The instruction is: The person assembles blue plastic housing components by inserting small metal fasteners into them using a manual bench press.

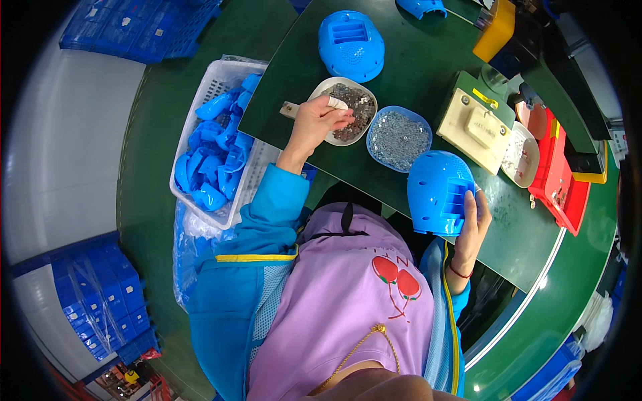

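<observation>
My left hand point(319, 125) is over a pale handled dish point(323, 87) of small brownish metal parts point(361, 105). Its fingers are bent together in a pinch, with white wrapping on one of them; whatever lies between the tips is too small to make out. On the right, my right hand point(473, 224) grips the side of a blue rounded plastic housing point(431, 190) with a slotted opening, at the table's near edge. Between the two hands sits a light-blue dish point(375, 155) full of small silvery parts point(400, 138).
Another blue housing point(351, 50) lies at the far side of the green table point(294, 60). At left, a white crate point(257, 167) holds several blue shell pieces point(214, 147). A cream fixture block point(471, 127), a white dish point(523, 152) and a red bin point(565, 194) stand right, beneath a dark machine point(555, 80).
</observation>
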`<action>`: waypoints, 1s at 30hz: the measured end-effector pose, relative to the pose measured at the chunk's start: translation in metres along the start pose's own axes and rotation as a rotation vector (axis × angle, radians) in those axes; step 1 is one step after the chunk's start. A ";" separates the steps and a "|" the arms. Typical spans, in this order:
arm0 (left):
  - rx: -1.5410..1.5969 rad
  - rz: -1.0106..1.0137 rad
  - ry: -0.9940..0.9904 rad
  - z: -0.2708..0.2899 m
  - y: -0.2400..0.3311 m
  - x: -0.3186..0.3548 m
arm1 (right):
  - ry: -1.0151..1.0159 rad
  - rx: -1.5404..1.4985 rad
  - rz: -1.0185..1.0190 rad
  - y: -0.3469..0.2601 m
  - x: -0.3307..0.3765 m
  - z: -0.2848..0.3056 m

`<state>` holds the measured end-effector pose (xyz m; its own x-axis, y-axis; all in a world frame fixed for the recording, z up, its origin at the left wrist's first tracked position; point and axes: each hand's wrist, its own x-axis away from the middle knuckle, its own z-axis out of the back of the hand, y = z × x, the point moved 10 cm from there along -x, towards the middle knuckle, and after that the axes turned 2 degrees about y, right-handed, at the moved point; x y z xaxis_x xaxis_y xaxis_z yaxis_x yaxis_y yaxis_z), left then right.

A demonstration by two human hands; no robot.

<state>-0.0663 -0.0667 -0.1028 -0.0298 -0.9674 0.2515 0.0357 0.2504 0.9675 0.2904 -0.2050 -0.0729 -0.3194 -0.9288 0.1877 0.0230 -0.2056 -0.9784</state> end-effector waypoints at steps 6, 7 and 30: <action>0.195 0.027 0.024 -0.005 -0.001 0.003 | 0.003 0.039 0.010 0.004 -0.001 0.004; 0.195 0.028 0.022 -0.006 -0.001 0.003 | 0.001 0.048 0.005 0.004 -0.001 0.004; 0.098 -0.252 -0.401 -0.143 0.066 0.093 | 0.369 0.063 0.349 -0.039 0.012 0.030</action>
<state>0.0762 -0.1456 -0.0199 -0.4092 -0.9123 -0.0190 -0.1158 0.0312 0.9928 0.3143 -0.2178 -0.0296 -0.5954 -0.7772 -0.2036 0.2416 0.0684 -0.9679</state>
